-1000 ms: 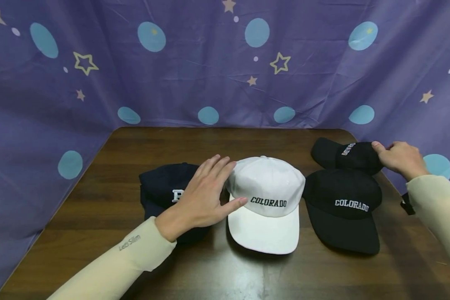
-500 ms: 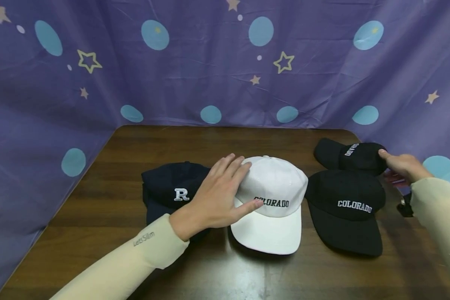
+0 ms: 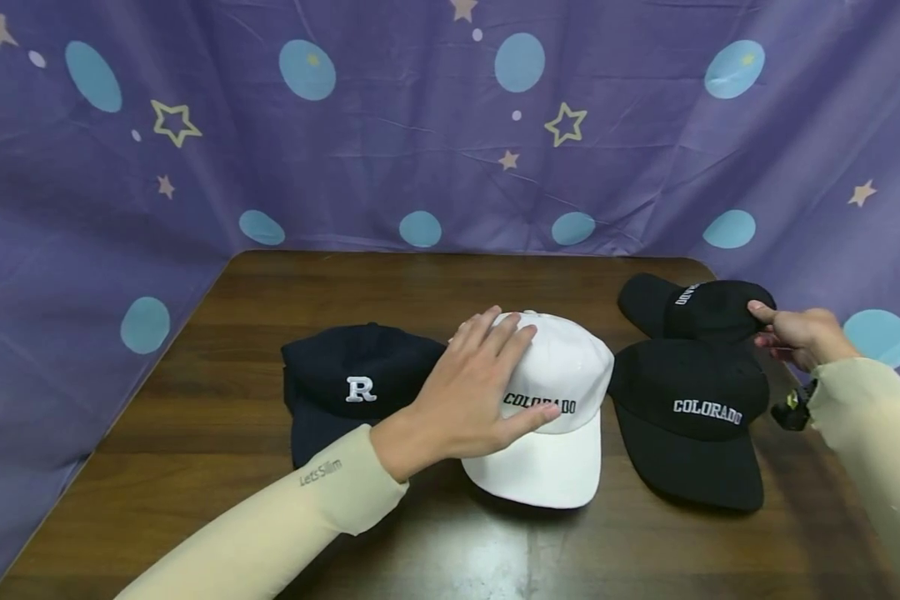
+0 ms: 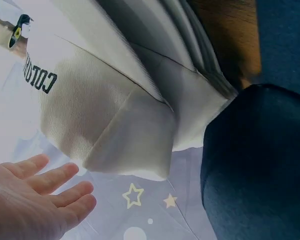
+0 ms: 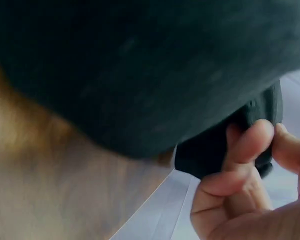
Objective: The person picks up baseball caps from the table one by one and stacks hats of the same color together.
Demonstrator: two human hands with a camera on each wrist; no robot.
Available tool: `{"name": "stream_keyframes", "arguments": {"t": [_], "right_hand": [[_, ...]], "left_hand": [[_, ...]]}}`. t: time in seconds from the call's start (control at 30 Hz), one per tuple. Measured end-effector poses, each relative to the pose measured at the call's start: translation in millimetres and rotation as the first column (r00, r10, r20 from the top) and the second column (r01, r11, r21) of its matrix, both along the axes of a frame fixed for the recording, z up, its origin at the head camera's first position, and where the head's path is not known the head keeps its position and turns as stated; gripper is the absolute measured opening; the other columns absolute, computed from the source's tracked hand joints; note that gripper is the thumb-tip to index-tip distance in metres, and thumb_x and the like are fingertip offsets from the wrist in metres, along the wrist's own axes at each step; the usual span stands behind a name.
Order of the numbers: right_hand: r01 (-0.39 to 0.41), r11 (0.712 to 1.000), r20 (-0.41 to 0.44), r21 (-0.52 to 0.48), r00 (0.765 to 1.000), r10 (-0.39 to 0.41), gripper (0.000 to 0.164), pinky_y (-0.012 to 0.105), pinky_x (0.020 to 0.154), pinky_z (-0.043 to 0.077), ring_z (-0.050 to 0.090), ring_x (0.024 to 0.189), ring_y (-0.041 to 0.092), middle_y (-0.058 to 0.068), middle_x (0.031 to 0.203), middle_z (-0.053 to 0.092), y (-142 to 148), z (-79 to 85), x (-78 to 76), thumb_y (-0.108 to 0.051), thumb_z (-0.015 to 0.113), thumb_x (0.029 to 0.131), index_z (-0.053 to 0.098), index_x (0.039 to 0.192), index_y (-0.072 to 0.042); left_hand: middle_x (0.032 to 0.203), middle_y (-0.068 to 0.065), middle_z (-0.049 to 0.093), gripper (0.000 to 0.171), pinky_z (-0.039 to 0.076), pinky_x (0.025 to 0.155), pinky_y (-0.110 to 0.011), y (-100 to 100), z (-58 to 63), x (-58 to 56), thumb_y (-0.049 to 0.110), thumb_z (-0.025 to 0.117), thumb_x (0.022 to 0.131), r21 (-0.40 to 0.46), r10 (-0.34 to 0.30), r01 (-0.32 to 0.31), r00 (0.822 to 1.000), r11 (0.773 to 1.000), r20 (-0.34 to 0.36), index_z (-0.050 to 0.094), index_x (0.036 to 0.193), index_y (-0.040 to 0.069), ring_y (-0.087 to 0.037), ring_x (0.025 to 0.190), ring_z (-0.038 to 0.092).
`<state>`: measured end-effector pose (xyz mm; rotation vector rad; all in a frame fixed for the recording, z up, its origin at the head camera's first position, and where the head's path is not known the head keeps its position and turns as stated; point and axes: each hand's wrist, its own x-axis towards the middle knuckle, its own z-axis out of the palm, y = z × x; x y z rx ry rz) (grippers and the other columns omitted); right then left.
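My left hand (image 3: 471, 392) reaches over the white cap (image 3: 562, 467) lettered COLORADO, fingers extended. The left wrist view shows the fingers beside the white cap (image 4: 85, 95), gripping nothing; several white layers sit nested there. At the far right, my right hand (image 3: 802, 333) pinches the back edge of a small-looking black cap (image 3: 720, 310) turned sideways. The right wrist view has thumb and curled fingers (image 5: 255, 140) on this dark cap's edge. Just in front of it lies another black COLORADO cap (image 3: 690, 387), its brim toward me.
A navy cap (image 3: 345, 367) with a white R lies left of the white cap. The wooden table (image 3: 180, 467) carries all the caps. A purple curtain (image 3: 420, 125) hangs behind and at the sides. A wrist camera (image 3: 793, 407) hangs below my right wrist.
My left hand has moved right, from between the navy and white caps to over the white cap. The black cap in my right hand has shifted and turned slightly.
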<state>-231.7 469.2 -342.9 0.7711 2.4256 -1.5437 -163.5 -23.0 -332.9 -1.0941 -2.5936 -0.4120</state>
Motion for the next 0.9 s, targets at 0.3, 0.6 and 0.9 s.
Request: {"name": "stream_keyframes", "arguments": {"t": [0.3,0.6,0.9], "right_hand": [[0.248,0.926,-0.121,-0.285,0.949,-0.291,0.045,0.03,0.056,0.06,0.068,0.057,0.01,-0.003,0.074,0.062,-18,21.0,-3.1,-0.035,0.078,0.089,0.048,0.11,-0.009],[0.208,0.916,-0.361,-0.344,0.871,-0.334,0.04,0.029,0.045,0.055,0.066,0.05,0.012,-0.008,0.076,0.063,-44,45.8,-10.3,-0.024,0.082,0.085,0.054,0.113,-0.016],[0.181,0.979,-0.575,-0.092,0.793,-0.2,0.018,0.016,0.046,0.047,0.055,0.053,0.001,-0.021,0.072,0.066,-57,77.5,-8.7,-0.027,0.079,0.088,0.071,0.104,-0.031]], "left_hand": [[0.157,-0.01,0.043,0.088,0.021,0.124,-0.049,11,4.1,-1.8,0.074,0.052,0.091,0.026,-0.001,0.002,1.0,1.0,-0.03,0.045,0.152,0.01,-0.034,0.149,0.031],[0.159,-0.012,0.042,0.087,0.014,0.126,-0.044,27,14.8,-2.3,0.072,0.051,0.093,0.012,-0.026,0.026,1.0,1.0,-0.011,0.042,0.154,0.01,-0.034,0.151,0.029],[0.157,-0.011,0.044,0.086,0.015,0.126,-0.043,44,25.7,-5.2,0.073,0.049,0.094,0.022,-0.042,0.043,0.999,0.999,-0.031,0.045,0.153,0.01,-0.034,0.15,0.03]]}}
